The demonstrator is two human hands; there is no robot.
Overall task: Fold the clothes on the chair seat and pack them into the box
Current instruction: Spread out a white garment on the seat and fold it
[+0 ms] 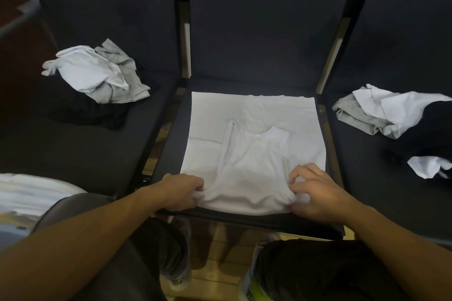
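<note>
Head view: your two hands work at the lower centre of the frame. Your left hand has its grip pinched on the near hem of one white tank top, your right hand likewise. It lies on the middle chair seat of three. Two crumpled clothes piles sit at left and right.

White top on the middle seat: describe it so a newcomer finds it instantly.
Of three dark seats, take the middle seat. The white top lies flat there, its near edge gripped by the left hand and right hand. Clothes on the side seats are crumpled heaps.
</note>
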